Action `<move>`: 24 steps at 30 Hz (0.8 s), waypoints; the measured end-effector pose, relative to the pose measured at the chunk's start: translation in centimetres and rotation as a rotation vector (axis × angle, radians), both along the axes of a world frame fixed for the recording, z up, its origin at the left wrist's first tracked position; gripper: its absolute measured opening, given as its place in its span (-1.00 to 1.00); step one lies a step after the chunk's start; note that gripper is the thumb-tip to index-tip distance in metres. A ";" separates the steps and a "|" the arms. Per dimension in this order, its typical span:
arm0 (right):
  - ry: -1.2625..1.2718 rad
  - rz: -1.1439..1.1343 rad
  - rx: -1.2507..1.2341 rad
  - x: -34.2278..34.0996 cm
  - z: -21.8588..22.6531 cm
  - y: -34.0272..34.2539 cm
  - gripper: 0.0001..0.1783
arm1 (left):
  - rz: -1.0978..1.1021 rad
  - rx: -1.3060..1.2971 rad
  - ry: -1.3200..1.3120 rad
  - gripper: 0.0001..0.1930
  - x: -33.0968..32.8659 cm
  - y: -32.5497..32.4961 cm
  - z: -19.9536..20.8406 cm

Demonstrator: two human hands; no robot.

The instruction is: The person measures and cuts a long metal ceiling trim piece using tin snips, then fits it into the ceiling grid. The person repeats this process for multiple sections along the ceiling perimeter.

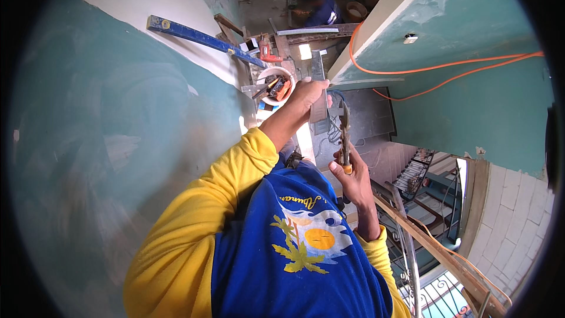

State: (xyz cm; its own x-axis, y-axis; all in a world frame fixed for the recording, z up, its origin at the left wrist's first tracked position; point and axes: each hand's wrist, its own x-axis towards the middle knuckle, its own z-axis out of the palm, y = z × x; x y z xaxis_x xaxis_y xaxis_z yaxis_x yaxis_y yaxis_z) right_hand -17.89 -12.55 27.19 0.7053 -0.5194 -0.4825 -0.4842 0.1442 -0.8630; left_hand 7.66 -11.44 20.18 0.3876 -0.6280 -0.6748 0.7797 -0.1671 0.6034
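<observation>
My left hand [307,94] is closed around a grey metal strip [318,70], which looks like a length of channel held upright in front of me. Just to the right, my right hand [353,181] grips a long, narrow hand tool [345,132] by its lower end. This tool has a worn, dark metal body and a yellow-orange end. Its upper part stands close beside the strip's lower end; whether they touch, I cannot tell. The exact kind of tool is unclear.
A white bucket [276,85] of tools stands ahead-left, near a red drill [268,50]. A blue spirit level [203,37] juts along the left wall. An orange cord [406,72] crosses the right wall. A person [321,9] crouches beyond. Railings [444,291] lie lower right.
</observation>
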 end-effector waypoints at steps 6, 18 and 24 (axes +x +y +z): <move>-0.005 0.003 -0.014 -0.2 -0.2 0.0 -0.04 | -0.020 0.052 -0.067 -0.69 -0.6 0.4 1.0; -0.006 0.012 -0.084 -0.8 -0.4 -0.6 -0.17 | -0.191 -0.201 -0.076 -0.71 -0.6 2.8 1.7; -0.059 -0.189 -0.026 -1.2 -2.6 -0.5 -0.52 | -0.200 -0.121 -0.040 -0.65 -0.9 3.0 0.5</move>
